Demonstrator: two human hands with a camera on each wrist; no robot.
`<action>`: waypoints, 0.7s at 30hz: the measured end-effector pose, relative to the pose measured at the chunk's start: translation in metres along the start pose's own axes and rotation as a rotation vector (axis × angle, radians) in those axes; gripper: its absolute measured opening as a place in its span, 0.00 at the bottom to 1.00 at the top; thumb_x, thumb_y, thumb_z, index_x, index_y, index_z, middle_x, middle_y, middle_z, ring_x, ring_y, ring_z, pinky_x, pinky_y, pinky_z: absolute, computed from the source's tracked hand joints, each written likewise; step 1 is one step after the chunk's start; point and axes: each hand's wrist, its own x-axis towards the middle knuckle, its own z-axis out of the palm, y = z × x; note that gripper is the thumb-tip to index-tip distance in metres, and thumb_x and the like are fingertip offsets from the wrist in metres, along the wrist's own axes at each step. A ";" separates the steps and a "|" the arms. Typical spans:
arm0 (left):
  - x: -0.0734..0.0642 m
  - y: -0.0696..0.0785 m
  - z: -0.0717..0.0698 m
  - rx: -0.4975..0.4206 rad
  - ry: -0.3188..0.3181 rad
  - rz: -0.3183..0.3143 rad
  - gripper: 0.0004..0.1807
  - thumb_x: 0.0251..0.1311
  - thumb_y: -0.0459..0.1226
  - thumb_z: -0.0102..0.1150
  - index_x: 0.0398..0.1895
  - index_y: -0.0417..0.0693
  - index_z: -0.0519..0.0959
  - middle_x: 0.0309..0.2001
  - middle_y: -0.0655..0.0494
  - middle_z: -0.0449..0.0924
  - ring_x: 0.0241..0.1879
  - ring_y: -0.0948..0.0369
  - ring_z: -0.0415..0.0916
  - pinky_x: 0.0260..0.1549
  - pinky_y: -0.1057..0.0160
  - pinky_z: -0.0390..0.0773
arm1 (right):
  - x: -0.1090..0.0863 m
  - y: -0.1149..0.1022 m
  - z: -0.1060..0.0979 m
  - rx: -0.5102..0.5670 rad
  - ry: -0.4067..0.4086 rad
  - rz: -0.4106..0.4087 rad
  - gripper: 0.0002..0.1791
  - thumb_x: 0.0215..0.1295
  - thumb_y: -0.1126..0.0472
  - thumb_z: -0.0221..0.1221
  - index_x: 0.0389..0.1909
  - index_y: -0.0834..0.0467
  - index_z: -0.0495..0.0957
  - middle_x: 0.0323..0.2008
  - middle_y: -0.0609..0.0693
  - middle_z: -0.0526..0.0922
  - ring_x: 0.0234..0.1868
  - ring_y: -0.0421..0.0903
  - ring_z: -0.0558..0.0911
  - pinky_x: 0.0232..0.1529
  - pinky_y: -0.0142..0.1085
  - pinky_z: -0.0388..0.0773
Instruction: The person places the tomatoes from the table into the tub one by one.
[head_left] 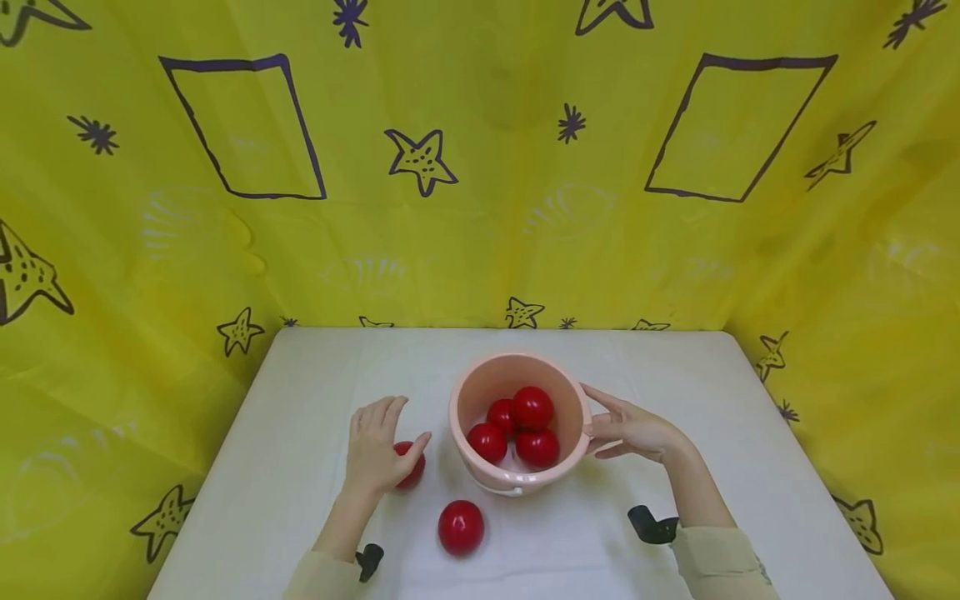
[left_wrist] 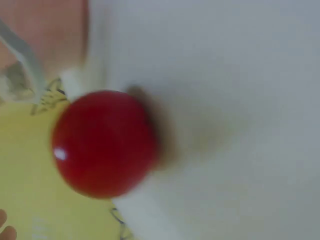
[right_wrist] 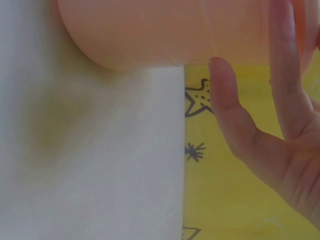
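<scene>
A pink bucket (head_left: 491, 477) with a white handle (head_left: 517, 492) stands on the table, and several shiny red balls (head_left: 532, 407) lie in it. My right hand (head_left: 633, 427) is at the bucket's right side, its extended fingers touching the wall near the rim. In the right wrist view its fingers (right_wrist: 225, 85) are spread along the bucket's outside. On the left, my left hand (head_left: 377, 446) hovers with fingers loosely extended, partly over a red ball (head_left: 408, 467). Another red ball (head_left: 461, 527) sits on the table in front of the bucket.
The white table (head_left: 315, 383) ends at a yellow curtain (head_left: 480, 242) with drawn stars and frames, which hangs behind and along both sides. Dark wrist-camera mounts (head_left: 652, 525) stick out by both sleeves.
</scene>
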 end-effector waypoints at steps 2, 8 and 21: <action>-0.011 -0.009 -0.001 0.027 -0.084 -0.068 0.34 0.43 0.51 0.63 0.53 0.44 0.70 0.49 0.45 0.72 0.50 0.48 0.67 0.51 0.43 0.65 | 0.000 0.000 0.000 -0.002 0.005 0.007 0.42 0.64 0.59 0.54 0.71 0.55 0.39 0.46 0.66 0.78 0.40 0.52 0.82 0.48 0.54 0.75; -0.037 -0.027 0.003 0.095 -0.318 -0.180 0.41 0.42 0.59 0.62 0.57 0.46 0.68 0.50 0.45 0.71 0.51 0.47 0.66 0.51 0.42 0.64 | -0.001 0.000 0.000 0.006 0.005 0.003 0.42 0.64 0.59 0.54 0.72 0.54 0.39 0.46 0.65 0.79 0.40 0.52 0.82 0.48 0.54 0.74; -0.048 -0.033 0.016 0.109 -0.487 -0.181 0.42 0.39 0.61 0.64 0.54 0.42 0.71 0.46 0.46 0.73 0.48 0.48 0.67 0.49 0.42 0.66 | -0.001 0.000 0.001 0.010 -0.002 0.002 0.42 0.64 0.59 0.53 0.72 0.54 0.38 0.46 0.65 0.78 0.41 0.53 0.82 0.48 0.54 0.74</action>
